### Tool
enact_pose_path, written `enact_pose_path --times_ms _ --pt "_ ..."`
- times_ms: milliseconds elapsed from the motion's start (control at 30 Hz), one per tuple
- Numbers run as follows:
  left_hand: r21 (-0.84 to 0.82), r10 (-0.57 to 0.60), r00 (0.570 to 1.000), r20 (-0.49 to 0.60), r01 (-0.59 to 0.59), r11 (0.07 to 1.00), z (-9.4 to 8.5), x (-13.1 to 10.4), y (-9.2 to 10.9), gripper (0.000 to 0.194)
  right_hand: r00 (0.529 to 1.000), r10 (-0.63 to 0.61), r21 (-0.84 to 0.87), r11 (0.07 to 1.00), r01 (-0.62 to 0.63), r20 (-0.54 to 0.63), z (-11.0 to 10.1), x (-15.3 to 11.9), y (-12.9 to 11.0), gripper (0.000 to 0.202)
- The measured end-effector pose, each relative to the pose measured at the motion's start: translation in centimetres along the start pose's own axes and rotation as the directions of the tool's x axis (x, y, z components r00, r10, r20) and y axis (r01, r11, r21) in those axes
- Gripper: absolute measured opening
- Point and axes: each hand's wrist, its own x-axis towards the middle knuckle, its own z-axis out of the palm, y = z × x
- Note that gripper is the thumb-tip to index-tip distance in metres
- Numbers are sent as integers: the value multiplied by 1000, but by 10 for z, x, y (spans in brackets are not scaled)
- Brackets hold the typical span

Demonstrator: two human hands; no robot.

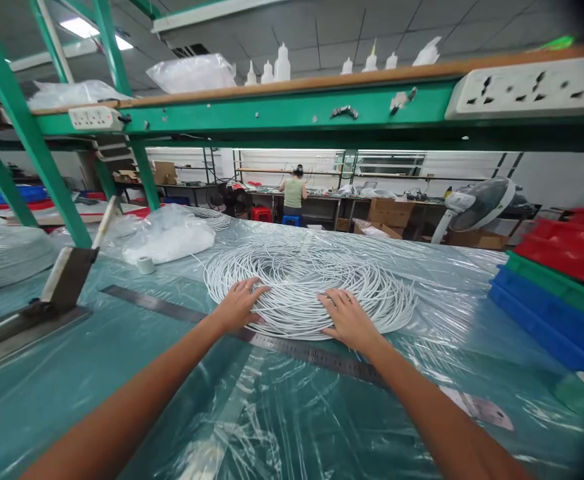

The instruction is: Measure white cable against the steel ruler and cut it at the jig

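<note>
A large flat coil of white cable lies on the green table covered with clear plastic sheet. My left hand rests palm down on the coil's near left edge, fingers spread. My right hand lies flat on the coil's near right edge, fingers apart. Neither hand grips anything. A long steel ruler runs across the table just under both hands.
A paper cutter arm stands at the left. A plastic bag and a small tape roll lie behind it. Stacked red, green and blue bins sit at right. A fan, a green shelf overhead and a person at a far bench.
</note>
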Motion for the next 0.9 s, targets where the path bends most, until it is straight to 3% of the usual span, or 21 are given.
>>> enact_pose_path --times_ms 367,900 --pt "-132 -2 1000 25 6 991 22 19 -26 72 1000 -22 -24 999 22 -8 15 13 22 79" --pt "-145 -86 995 -57 77 986 47 56 -48 65 1000 15 -41 999 -16 -5 33 40 47 72"
